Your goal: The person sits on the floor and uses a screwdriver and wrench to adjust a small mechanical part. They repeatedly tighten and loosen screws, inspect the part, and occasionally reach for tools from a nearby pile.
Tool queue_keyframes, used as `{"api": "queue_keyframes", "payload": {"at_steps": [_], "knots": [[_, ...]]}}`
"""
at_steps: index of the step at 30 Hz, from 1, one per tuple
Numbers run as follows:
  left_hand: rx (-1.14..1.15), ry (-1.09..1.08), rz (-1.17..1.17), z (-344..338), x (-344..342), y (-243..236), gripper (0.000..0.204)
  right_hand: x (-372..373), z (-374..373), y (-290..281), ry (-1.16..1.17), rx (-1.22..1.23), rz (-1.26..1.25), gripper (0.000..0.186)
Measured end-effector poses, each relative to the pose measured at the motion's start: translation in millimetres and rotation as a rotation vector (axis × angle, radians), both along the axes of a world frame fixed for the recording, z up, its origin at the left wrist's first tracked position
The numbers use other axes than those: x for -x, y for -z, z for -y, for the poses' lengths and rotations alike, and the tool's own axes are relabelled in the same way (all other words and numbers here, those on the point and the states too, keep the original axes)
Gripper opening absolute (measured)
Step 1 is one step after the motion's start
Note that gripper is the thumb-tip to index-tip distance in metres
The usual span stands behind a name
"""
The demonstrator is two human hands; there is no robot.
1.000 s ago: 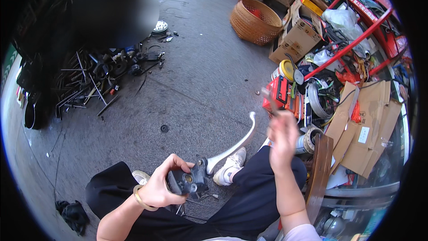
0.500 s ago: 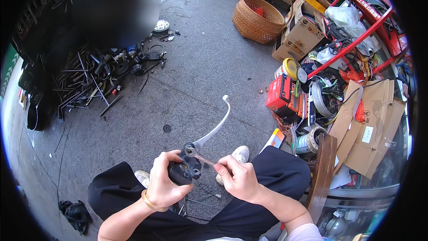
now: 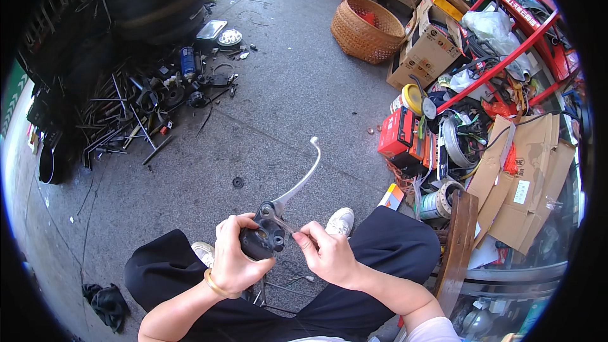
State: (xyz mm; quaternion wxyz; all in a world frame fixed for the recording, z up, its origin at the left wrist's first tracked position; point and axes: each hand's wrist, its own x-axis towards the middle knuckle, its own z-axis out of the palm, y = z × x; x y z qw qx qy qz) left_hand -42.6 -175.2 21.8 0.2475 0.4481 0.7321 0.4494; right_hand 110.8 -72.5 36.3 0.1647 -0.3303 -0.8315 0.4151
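Observation:
My left hand (image 3: 233,254) is wrapped round the black body of a brake lever assembly (image 3: 256,244), held above my lap. The assembly's curved silver lever (image 3: 303,182) points away and to the right, ending in a rounded knob. My right hand (image 3: 330,256) pinches the near end of a slim metal wrench (image 3: 282,222). The wrench's far end sits at the lever's pivot on top of the body, though its exact seating is too small to make out. Parts of the body are hidden behind my left fingers.
Loose tools (image 3: 126,111) and a blue can (image 3: 188,62) lie at left, below stacked tyres (image 3: 158,9). On the right are a woven basket (image 3: 367,31), cardboard boxes (image 3: 430,47), a red battery (image 3: 398,132) and a wooden armrest (image 3: 457,253). A black ring (image 3: 237,182) lies on the floor.
My right hand has moved left, turning the wrench closer to the body. The lever's tip has shifted slightly left. A dark blurred shape at upper left is gone, uncovering the tyres and blue can.

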Motion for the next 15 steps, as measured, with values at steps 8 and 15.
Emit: {"api": "queue_keyframes", "payload": {"at_steps": [8, 15], "knots": [[0.018, -0.008, 0.089, 0.4, -1.6, 1.3, 0.052, -0.8, -6.3, -2.4, 0.088, 0.409, -0.038, 0.018], [0.033, -0.010, -0.059, 0.2, -1.4, -2.4, 0.051, -1.3, -3.8, 0.5, 0.007, 0.209, 0.049, 0.023]]}}
